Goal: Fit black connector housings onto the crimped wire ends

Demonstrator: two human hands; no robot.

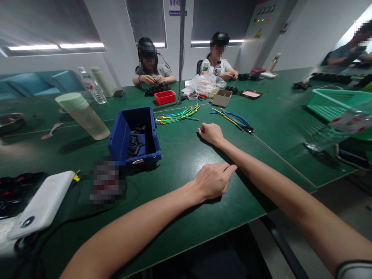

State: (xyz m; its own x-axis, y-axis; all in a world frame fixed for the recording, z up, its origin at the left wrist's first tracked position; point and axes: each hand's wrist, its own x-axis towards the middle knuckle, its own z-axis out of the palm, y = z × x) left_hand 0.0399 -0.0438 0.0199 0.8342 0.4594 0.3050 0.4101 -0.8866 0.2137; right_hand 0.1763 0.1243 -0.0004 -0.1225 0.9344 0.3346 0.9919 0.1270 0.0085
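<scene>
My left hand [213,179] rests on the green table [186,162] with its fingers curled loosely together and nothing visible in them. My right hand [210,133] lies farther out on the table, closed into a loose fist; whether it holds anything is hidden. Just beyond my right hand lie a bundle of green and yellow wires [178,115] and a bundle of blue wires [234,118]. A blue bin [135,135] with several small black parts stands to the left of both hands.
A translucent cup [83,115], a bottle [93,86] and a spoon [51,131] are at the left. A white phone [43,203] lies near left. A red tray [164,97], cardboard box [222,97], green basket [334,104] and a pole [181,50] stand beyond. Three people sit across the table.
</scene>
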